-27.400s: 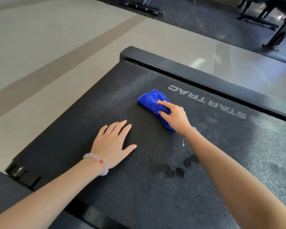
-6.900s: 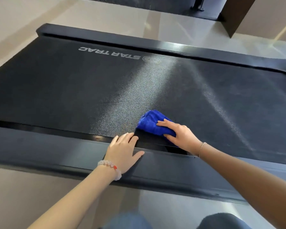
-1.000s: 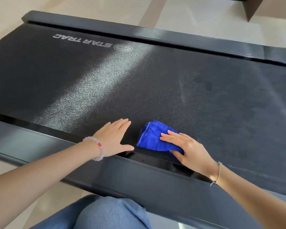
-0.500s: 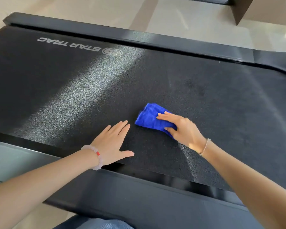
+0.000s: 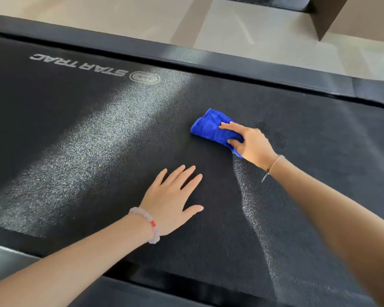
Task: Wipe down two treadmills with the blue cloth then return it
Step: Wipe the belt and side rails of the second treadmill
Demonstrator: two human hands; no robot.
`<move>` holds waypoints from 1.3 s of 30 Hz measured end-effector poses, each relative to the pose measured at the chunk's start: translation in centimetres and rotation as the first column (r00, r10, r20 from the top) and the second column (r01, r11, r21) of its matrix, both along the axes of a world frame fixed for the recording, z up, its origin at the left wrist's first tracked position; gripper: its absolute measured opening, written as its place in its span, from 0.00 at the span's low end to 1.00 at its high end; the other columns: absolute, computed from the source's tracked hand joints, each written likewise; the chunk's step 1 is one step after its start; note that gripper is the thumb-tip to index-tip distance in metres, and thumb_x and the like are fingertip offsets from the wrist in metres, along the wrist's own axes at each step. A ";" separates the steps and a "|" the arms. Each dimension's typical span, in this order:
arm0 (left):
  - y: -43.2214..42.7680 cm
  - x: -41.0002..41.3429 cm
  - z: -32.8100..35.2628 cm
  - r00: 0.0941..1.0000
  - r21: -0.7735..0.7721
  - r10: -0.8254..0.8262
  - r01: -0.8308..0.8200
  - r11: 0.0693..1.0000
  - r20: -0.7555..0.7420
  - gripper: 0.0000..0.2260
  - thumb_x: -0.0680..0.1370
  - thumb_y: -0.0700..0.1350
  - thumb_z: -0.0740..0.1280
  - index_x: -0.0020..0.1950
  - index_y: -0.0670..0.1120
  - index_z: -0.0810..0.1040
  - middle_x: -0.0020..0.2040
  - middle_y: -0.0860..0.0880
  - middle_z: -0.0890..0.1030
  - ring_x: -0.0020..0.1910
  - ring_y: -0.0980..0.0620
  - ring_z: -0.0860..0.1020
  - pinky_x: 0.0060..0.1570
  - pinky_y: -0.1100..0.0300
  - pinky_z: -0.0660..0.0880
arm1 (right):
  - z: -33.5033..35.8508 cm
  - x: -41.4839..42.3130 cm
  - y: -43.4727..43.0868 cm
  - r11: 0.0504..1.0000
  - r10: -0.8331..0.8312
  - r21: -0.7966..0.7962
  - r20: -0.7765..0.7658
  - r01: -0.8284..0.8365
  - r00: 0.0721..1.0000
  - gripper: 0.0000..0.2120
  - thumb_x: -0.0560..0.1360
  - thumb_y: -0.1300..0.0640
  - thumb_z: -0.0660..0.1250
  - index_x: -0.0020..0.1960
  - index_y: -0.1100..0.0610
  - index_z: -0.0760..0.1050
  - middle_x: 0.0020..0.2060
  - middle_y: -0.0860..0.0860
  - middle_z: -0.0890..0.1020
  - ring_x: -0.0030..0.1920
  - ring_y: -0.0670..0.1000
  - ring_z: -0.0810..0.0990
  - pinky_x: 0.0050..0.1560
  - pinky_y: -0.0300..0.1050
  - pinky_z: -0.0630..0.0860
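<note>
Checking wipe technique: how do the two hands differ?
The left hand lies flat and bare on the treadmill belt, fingers spread; the right hand presses the blue cloth, farther out. Left wrist wears a bead bracelet, right a thin chain. Both are palm-down over the belt.

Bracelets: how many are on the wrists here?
2. A pale pink bead bracelet with one red bead circles the left wrist; a thin silver chain bracelet hangs on the right wrist, behind the right hand pressing the folded blue cloth.

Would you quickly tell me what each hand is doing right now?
Left hand: open, resting flat on the treadmill belt.
Right hand: open, pressing the blue cloth onto the belt.
</note>
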State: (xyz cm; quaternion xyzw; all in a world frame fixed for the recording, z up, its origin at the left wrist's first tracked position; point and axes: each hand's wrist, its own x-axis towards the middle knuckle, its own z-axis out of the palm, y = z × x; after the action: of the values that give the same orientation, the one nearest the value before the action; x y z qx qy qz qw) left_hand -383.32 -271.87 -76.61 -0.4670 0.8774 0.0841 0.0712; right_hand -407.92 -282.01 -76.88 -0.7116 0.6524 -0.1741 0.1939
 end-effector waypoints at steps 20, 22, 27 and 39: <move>-6.5 -2.5 -2.2 0.988 -0.118 -0.108 0.095 0.989 -0.110 0.24 0.75 0.62 0.51 0.65 0.55 0.75 0.66 0.52 0.75 0.64 0.48 0.74 0.55 0.40 0.75 | -0.1 -2.8 -17.4 0.981 -0.193 -0.044 -0.106 0.189 0.976 0.21 0.75 0.55 0.59 0.66 0.40 0.68 0.62 0.56 0.76 0.59 0.63 0.73 0.58 0.54 0.72; -6.5 -2.3 -2.4 0.988 -0.124 -0.127 0.116 0.986 -0.091 0.24 0.76 0.62 0.51 0.66 0.55 0.73 0.67 0.52 0.74 0.64 0.48 0.74 0.55 0.40 0.74 | -0.1 -3.5 -18.3 0.979 -0.203 -0.036 -0.102 0.200 0.974 0.21 0.75 0.55 0.59 0.67 0.40 0.68 0.62 0.58 0.75 0.59 0.63 0.73 0.59 0.55 0.72; -6.4 -2.4 -2.5 0.989 -0.126 -0.126 0.117 0.985 -0.070 0.24 0.77 0.61 0.51 0.67 0.54 0.73 0.67 0.51 0.74 0.65 0.47 0.74 0.55 0.39 0.74 | -0.5 -4.4 -18.2 0.987 -0.160 -0.039 -0.074 0.157 0.984 0.21 0.75 0.55 0.60 0.67 0.41 0.68 0.62 0.58 0.76 0.59 0.63 0.74 0.59 0.56 0.72; -6.3 -3.1 -1.8 0.993 0.031 -0.045 0.048 0.998 -0.107 0.40 0.70 0.74 0.36 0.72 0.57 0.65 0.74 0.56 0.63 0.73 0.49 0.61 0.68 0.40 0.56 | -0.2 -12.4 -13.1 0.965 -0.260 -0.023 -0.037 0.260 0.965 0.22 0.75 0.60 0.61 0.68 0.48 0.70 0.66 0.54 0.74 0.66 0.59 0.70 0.65 0.47 0.66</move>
State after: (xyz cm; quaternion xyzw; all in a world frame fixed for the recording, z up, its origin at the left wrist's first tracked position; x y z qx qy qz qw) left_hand -386.39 -278.13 -78.43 -0.4400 0.8890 0.1218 0.0344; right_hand -420.33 -295.07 -77.13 -0.6250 0.7422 -0.1899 0.1500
